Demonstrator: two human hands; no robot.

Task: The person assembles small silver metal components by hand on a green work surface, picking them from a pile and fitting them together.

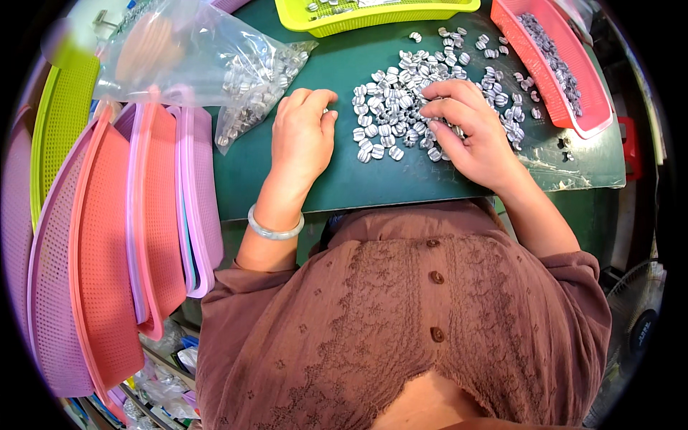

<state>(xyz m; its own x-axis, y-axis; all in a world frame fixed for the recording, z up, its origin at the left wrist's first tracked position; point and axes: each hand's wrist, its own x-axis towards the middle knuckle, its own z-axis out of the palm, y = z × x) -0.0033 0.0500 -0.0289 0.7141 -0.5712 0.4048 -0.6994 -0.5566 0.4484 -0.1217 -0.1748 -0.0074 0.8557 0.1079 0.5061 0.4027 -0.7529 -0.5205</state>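
A loose pile of small curved metal pieces point(387, 93), silvery with dark stripes, is spread over the green table point(373, 183). My right hand point(466, 125) rests on the right part of this pile. Its fingers are apart, with the tips touching pieces. Just left of the pile, my left hand point(304, 132) is held with fingers curled and thumb drawn toward them. A tiny pale bit shows at that thumb tip, too small to name. A clear plastic bag point(193, 64) holding similar pieces lies beyond my left hand.
A pink basket point(591, 118) with darker grey pieces stands at the right, and a lime-green basket point(380, 20) at the far edge. Stacked purple and coral baskets point(107, 265) crowd the left side. A fan point(634, 322) stands low at the right.
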